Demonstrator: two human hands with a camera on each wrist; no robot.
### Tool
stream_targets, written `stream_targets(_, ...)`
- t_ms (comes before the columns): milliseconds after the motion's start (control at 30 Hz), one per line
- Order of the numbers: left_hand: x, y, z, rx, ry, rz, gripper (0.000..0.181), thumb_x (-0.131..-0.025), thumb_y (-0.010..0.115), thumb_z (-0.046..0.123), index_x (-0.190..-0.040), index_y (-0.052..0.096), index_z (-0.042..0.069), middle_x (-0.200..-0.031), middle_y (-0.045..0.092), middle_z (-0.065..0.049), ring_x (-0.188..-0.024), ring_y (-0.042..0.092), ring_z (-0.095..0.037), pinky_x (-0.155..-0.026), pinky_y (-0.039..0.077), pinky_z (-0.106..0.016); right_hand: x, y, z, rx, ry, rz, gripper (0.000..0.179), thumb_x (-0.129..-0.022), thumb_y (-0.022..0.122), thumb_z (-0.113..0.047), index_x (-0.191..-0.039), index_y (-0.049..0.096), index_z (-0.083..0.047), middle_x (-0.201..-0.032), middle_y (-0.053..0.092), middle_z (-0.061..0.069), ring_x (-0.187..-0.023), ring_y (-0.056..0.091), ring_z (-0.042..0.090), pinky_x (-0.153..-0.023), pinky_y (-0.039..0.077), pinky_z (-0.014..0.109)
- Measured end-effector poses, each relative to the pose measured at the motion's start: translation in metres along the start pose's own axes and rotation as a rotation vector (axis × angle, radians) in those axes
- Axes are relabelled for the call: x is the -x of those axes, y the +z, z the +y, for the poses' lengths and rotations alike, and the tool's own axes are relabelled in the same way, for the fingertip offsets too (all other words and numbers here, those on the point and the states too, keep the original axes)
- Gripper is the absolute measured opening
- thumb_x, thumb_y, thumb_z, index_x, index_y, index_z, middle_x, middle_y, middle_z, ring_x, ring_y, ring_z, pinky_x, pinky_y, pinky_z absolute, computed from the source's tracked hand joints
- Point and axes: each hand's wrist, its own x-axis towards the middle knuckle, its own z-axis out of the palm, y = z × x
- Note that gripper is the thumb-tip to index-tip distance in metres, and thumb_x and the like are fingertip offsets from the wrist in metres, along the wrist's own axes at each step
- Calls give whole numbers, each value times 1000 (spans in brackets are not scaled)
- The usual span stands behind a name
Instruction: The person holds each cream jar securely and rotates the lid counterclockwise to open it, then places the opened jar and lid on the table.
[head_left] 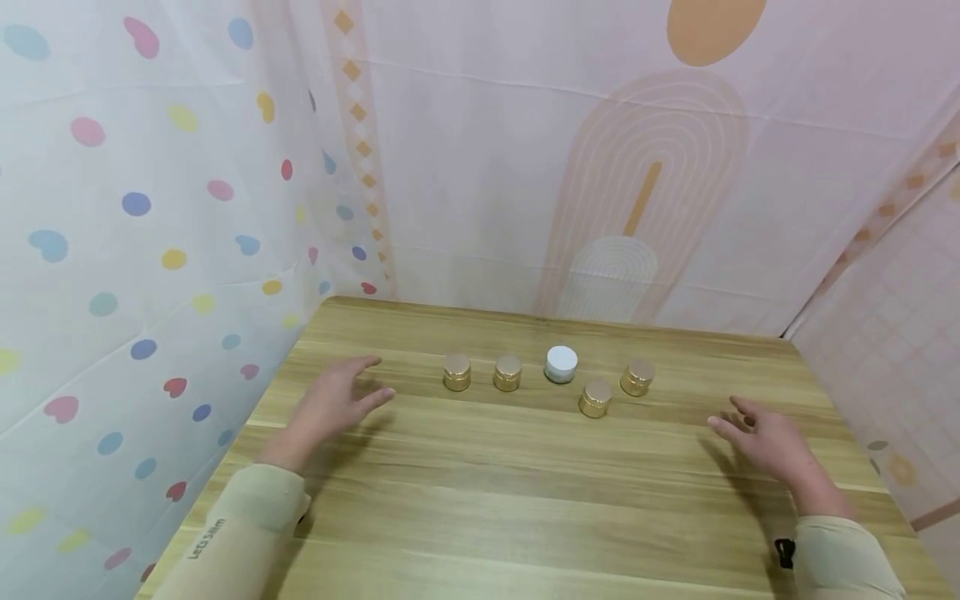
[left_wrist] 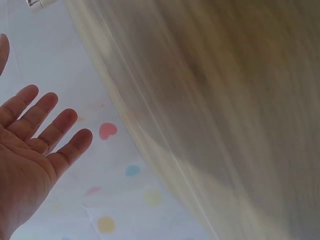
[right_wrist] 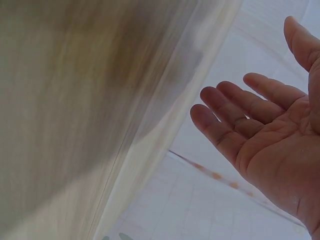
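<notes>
Head view: both my hands are released, holding nothing, my left hand (head_left: pixel 337 402) to the left of the jars and my right hand (head_left: pixel 768 437) to their right. Between them, on the pale, streaky wood-grained counter (head_left: pixel 465 500), stand four small, round, shiny gold jars (head_left: pixel 507 372) and a squat round jar with a matt white lid (head_left: pixel 561 364). Reaching carelessly for the white-lidded one, I could bump the front gold jar (head_left: pixel 596 398), since it stands near it on my side; those smooth curved sides might also slip from a loose pinch

Left wrist view: my fingers are spread before smooth white cloth with coloured dots (left_wrist: pixel 85 60), touching no jar

Right wrist view: my fingers bend loosely before faintly gridded pale cloth (right_wrist: pixel 155 210); no jar shows, so judging reach from here could mislead me
</notes>
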Motion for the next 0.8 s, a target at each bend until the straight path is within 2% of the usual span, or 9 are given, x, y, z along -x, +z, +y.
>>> stream_targets(267,-1,5,10,-11,25,8,69,-101,73,41,-153,53,0,-154,57,-29,-144,50,-53,-119,41,-68,-2,1,-5,-17,-19,3,86,-110,54,-53,-155,37,19,-144,52,47,-130,56,63,-100,51,72)
stream_targets(800,-4,16,24,-7,55,1,65,-101,75,40,-152,56,3,-155,57,-25,-146,50,-50,-120,41,-67,-9,4,-15,-23,-45,-14,85,-109,54,-54,-156,38,16,-145,55,43,-130,58,60,-103,50,72)
